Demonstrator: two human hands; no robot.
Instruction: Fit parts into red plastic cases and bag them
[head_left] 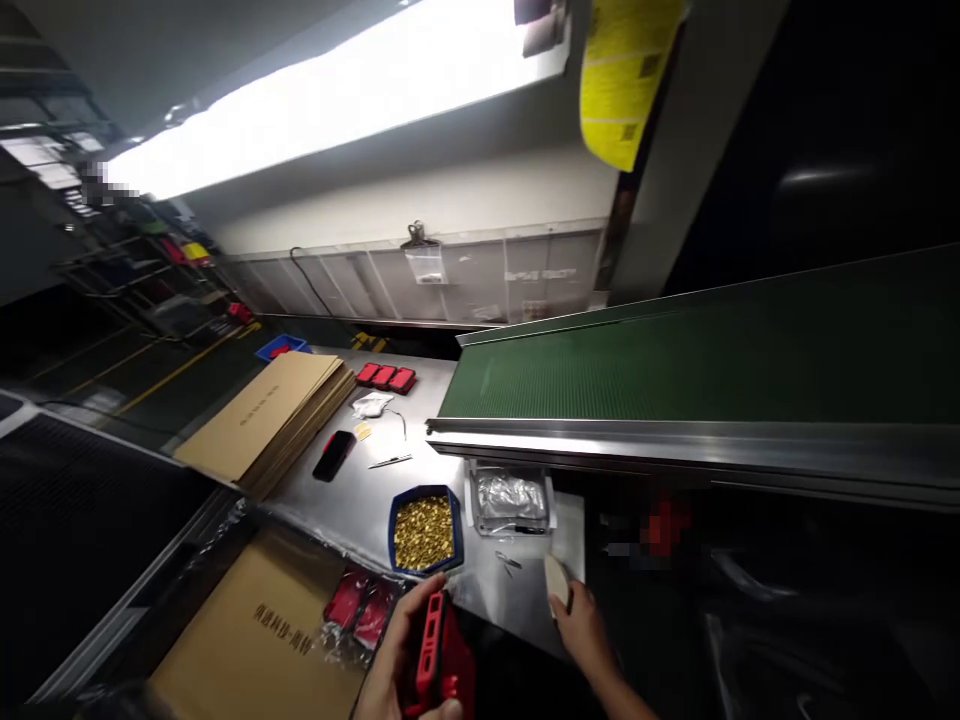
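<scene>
My left hand [394, 660] is at the bottom of the view, closed around a red plastic part [435, 650] with rectangular openings. My right hand [581, 625] rests on the metal worktable [360, 495] near its front edge, gripping a small pale object [556, 580]; what it is I cannot tell. Just beyond the left hand stands a blue tray [424, 530] filled with small brass pieces. A clear plastic bag [510, 497] lies in a white tray to its right.
A green conveyor belt [675, 370] runs along the right. A stack of flat cardboard [270, 420] lies at the left. Three red parts [385, 377], a black and red phone-like item [334, 455], tweezers [390, 461] are further back. Bagged red parts [360, 610] sit on a carton [255, 630].
</scene>
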